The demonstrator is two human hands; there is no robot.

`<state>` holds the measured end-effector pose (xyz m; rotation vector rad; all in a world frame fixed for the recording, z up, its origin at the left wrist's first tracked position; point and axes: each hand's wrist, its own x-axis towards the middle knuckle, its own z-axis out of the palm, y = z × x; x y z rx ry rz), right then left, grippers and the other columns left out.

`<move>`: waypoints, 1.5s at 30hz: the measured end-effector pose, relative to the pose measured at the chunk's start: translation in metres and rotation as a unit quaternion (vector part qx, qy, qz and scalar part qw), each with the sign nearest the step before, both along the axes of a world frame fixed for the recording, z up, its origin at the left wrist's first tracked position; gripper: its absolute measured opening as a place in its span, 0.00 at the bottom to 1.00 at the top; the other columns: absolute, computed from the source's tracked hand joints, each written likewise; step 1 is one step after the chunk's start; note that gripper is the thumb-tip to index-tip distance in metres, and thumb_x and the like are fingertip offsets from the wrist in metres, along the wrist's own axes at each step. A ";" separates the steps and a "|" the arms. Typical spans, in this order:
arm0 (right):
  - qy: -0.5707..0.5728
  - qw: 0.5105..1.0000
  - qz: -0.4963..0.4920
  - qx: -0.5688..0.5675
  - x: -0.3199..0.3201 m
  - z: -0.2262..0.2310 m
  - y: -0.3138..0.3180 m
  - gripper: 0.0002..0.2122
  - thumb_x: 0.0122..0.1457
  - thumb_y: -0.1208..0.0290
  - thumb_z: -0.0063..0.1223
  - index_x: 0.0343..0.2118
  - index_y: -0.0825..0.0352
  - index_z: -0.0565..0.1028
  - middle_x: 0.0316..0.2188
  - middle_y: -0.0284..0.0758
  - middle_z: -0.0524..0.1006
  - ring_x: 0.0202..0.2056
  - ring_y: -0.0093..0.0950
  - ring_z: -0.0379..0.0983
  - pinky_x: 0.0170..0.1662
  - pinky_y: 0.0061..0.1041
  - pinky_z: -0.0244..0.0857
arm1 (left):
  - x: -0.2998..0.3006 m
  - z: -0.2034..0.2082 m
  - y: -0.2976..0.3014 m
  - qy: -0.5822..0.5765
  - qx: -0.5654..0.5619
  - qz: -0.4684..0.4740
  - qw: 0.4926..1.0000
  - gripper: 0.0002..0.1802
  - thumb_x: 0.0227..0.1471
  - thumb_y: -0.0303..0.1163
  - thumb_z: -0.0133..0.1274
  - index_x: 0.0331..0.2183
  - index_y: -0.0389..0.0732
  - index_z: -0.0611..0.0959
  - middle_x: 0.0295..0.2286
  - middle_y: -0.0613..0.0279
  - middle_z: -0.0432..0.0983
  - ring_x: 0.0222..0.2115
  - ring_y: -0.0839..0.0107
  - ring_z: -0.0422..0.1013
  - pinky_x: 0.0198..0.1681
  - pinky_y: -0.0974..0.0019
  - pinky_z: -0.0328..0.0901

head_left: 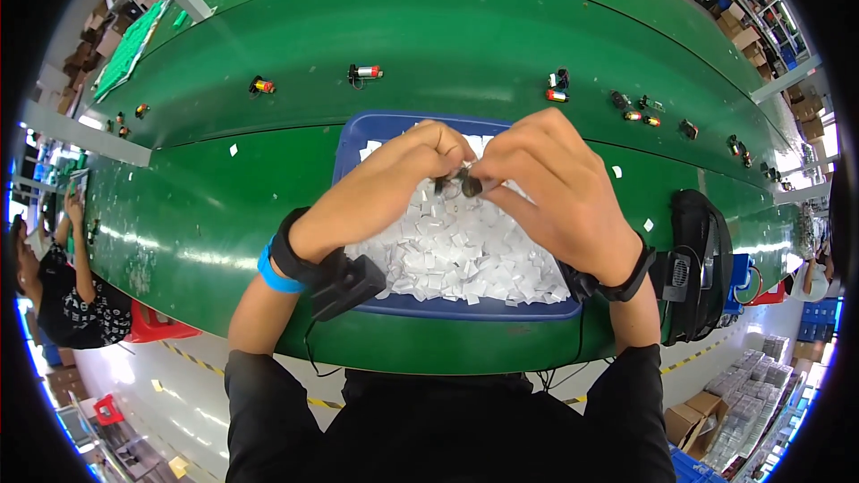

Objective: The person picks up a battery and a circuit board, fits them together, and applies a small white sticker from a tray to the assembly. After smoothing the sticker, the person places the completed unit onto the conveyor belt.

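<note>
Both hands meet above a blue tray [344,156] heaped with small white paper squares [465,250]. Between their fingertips is a small dark part [471,184], mostly hidden, with what looks like a bit of wire or clear material on it. My left hand [394,174] pinches it from the left, fingers curled. From the right, my right hand [559,183] grips its dark end between thumb and fingers. Each wrist wears a black strap with a small black box; a blue band sits beside the left strap.
Along the green belt [429,45] beyond the tray lie several small assemblies, among them a red and silver cylinder [367,72] with wires. A black bag [693,259] stands at the table's right edge. At far left, another person [67,286] sits working.
</note>
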<state>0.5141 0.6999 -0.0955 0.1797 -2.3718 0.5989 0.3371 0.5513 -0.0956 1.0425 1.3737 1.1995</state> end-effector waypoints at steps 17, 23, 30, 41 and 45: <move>0.081 0.996 -0.030 -0.005 0.009 0.004 0.004 0.18 0.41 0.82 0.72 0.38 0.63 0.81 0.39 0.31 0.85 0.38 0.34 0.76 0.38 0.28 0.71 | 0.011 0.025 -0.006 -0.029 0.022 0.038 0.999 0.13 0.64 0.31 0.52 0.47 0.35 0.80 0.40 0.61 0.78 0.38 0.72 0.75 0.44 0.65 0.70; 0.081 0.993 -0.055 0.068 0.011 0.002 -0.002 0.13 0.42 0.80 0.70 0.34 0.64 0.83 0.37 0.30 0.85 0.37 0.30 0.77 0.34 0.25 0.73 | 0.019 0.017 -0.005 0.032 -0.011 0.042 0.999 0.12 0.60 0.22 0.52 0.46 0.34 0.79 0.38 0.60 0.78 0.33 0.74 0.76 0.36 0.69 0.73; 0.088 0.983 -0.081 0.136 0.011 0.004 -0.009 0.11 0.41 0.79 0.68 0.32 0.65 0.84 0.36 0.31 0.84 0.36 0.28 0.77 0.30 0.22 0.73 | 0.032 0.017 -0.005 0.161 0.014 0.089 0.983 0.13 0.57 0.19 0.50 0.46 0.34 0.78 0.32 0.62 0.79 0.28 0.74 0.77 0.30 0.71 0.73; 0.110 0.977 -0.077 0.167 0.014 0.003 -0.005 0.11 0.41 0.79 0.69 0.31 0.65 0.84 0.37 0.32 0.84 0.35 0.29 0.77 0.29 0.22 0.73 | 0.039 0.017 -0.004 0.323 0.027 0.059 0.944 0.12 0.62 0.21 0.45 0.47 0.34 0.75 0.31 0.60 0.79 0.25 0.75 0.75 0.26 0.72 0.72; 0.101 0.981 -0.082 0.142 0.017 0.006 -0.002 0.11 0.41 0.80 0.69 0.31 0.65 0.84 0.36 0.32 0.84 0.34 0.29 0.77 0.30 0.23 0.74 | 0.037 0.020 -0.003 0.089 0.001 0.062 0.994 0.12 0.63 0.23 0.48 0.49 0.34 0.75 0.34 0.59 0.79 0.27 0.76 0.75 0.26 0.71 0.74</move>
